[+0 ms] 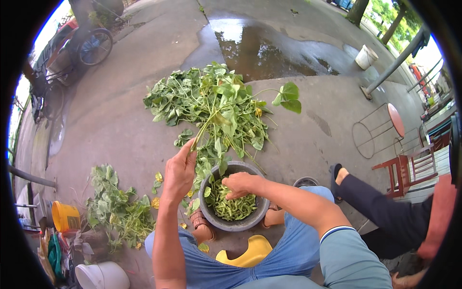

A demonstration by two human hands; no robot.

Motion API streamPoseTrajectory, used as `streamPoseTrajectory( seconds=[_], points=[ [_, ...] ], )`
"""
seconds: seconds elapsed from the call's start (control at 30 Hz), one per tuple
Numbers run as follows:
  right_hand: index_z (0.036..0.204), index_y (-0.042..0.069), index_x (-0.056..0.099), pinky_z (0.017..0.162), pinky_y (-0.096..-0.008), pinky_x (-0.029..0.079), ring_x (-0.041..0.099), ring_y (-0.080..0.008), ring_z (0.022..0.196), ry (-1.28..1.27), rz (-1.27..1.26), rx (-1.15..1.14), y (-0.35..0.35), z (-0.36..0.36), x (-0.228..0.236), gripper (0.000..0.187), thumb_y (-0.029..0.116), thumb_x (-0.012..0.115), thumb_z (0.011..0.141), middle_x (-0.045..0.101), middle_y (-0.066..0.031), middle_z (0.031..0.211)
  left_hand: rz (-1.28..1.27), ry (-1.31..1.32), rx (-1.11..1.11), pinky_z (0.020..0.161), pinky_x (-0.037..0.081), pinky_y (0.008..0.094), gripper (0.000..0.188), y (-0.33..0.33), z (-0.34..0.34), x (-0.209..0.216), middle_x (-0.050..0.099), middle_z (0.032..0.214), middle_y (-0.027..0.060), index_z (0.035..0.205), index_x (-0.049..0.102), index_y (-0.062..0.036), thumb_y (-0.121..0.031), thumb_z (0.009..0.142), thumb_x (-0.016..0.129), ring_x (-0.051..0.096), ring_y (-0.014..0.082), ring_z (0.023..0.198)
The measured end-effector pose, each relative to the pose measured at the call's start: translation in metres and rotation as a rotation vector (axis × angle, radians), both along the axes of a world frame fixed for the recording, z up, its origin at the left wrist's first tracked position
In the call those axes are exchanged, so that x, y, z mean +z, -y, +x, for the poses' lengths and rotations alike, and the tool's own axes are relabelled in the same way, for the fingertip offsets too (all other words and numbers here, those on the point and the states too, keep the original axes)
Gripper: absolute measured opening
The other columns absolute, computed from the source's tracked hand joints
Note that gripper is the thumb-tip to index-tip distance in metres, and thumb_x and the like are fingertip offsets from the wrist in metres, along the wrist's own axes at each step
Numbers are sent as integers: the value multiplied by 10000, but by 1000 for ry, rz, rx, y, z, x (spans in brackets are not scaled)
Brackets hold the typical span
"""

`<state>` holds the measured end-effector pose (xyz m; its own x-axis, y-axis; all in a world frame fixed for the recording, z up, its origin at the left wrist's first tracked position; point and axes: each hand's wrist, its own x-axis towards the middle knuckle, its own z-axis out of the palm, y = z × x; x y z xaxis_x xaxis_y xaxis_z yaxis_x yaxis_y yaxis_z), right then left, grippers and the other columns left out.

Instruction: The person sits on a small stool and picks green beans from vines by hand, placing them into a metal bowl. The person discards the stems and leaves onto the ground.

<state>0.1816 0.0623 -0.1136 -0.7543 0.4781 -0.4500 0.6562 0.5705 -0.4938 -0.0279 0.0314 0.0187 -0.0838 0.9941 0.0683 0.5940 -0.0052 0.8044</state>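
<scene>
Green and thin, the leafy stalk (202,129) pokes out of the person's left hand (181,169), just past the far left edge of the grey basin (236,226). The thumb and pointer finger there pinch its bare stem. The right hand (244,185) is over the basin, with its fingers bent in close to the pods (236,209). I can't tell if those fingertips have hold of a pod.

I think the stalk is light. It looks a bit bendy, and its leaves look soft and easy to rip. The bare stem seems the best place to hold it, as the leaves might tear off. The pods look small and firm, and they might be a bit slippery, so 2 fingertips on 1 pod should do.

The long way of the stalk runs from the left hand away from the person, leaning to the right. Its leafy end points out over the big heap of plants (175,98) on the ground. I can't see just where it stops, because its leaves get mixed up with the heap. The pods point every which way. A smaller heap of plants (115,204) lies off past the basin's left edge.
</scene>
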Motion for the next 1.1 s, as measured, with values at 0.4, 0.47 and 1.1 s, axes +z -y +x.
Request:
streamPoseTrajectory(
  seconds=[0.4,0.47,1.1],
  points=[
    [1229,-69,612,643,-282,595,720,-196,764,-858,-683,-697,-45,15,123,588,451,656,957,710,-152,974,-109,220,-34,553,375,244,290,-7,3,-11,550,717,-7,906,570,-39,-262,1076,495,449,61,613],
    [1293,-48,574,658,-302,590,697,-171,810,-704,-605,-613,-59,23,119,637,475,672,944,680,-125,1045,-94,208,-15,571,384,261,342,-9,6,-13,540,703,-12,857,566,-39,-291,1077,496,449,74,621],
    [1069,16,653,817,-292,532,640,-125,872,-735,-548,-333,-72,27,112,235,236,632,988,670,-40,880,-189,45,-157,609,461,307,385,-2,10,-19,559,625,36,840,597,6,-316,1047,554,557,122,625]
  ],
)
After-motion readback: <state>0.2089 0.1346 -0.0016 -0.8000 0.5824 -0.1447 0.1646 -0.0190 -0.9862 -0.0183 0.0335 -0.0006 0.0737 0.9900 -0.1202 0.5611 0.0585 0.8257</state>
